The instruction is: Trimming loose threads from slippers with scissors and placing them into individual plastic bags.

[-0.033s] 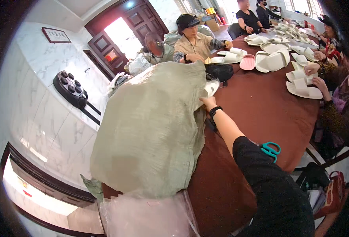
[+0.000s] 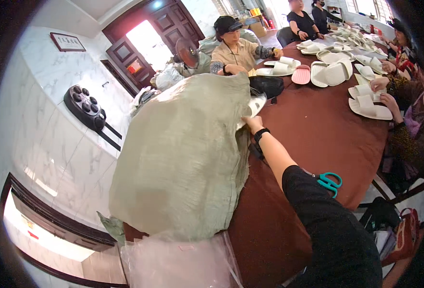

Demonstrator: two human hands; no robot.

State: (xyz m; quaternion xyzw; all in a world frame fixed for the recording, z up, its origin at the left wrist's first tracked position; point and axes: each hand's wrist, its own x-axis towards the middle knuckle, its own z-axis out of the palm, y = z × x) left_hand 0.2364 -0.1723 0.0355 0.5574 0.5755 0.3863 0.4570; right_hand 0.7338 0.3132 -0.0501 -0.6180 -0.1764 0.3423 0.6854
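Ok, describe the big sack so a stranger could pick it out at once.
Start from the long brown-covered table. At its near end, on the left, a grey-green sack bulges up, with the right hand at its right edge. Unlike the see-through plastic bag just below it in view, it is opaque and far larger.

Teal-handled scissors [image 2: 326,183], reddish handbag [image 2: 406,235], fan [image 2: 187,53], framed wall sign [image 2: 67,42]

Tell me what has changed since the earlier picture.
Very little: the white slipper at the sack's mouth looks slightly shifted, more of it showing by the right hand. No grip is visibly taken or released. The hand stays at the edge of the grey-green sack; the teal-handled scissors stay on the brown cloth.
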